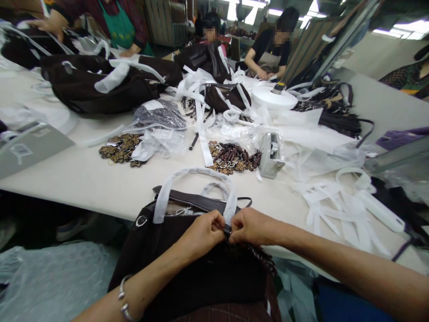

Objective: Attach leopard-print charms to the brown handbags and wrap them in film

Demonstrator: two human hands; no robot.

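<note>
A dark brown handbag (187, 273) rests in front of me against the table's edge, its top zip partly open. Its handles (197, 171) are wrapped in white paper. At the foot of the front handle, my left hand (205, 230) and my right hand (251, 227) meet from either side. Both pinch a small dark strap (227, 230) between thumb and fingers. What else the fingertips hold is hidden. A dark braided tassel (263, 258) hangs below my right hand. A silver ring (141, 221) sits at the bag's left top corner.
On the table lie leopard-print charms (122, 150), more charms with braided cords (234, 157), a tape dispenser (271, 155), white strips (335, 210) and a white roll (273, 97). Large dark bags (97, 87) stand further back. Several co-workers (273, 51) are across the table.
</note>
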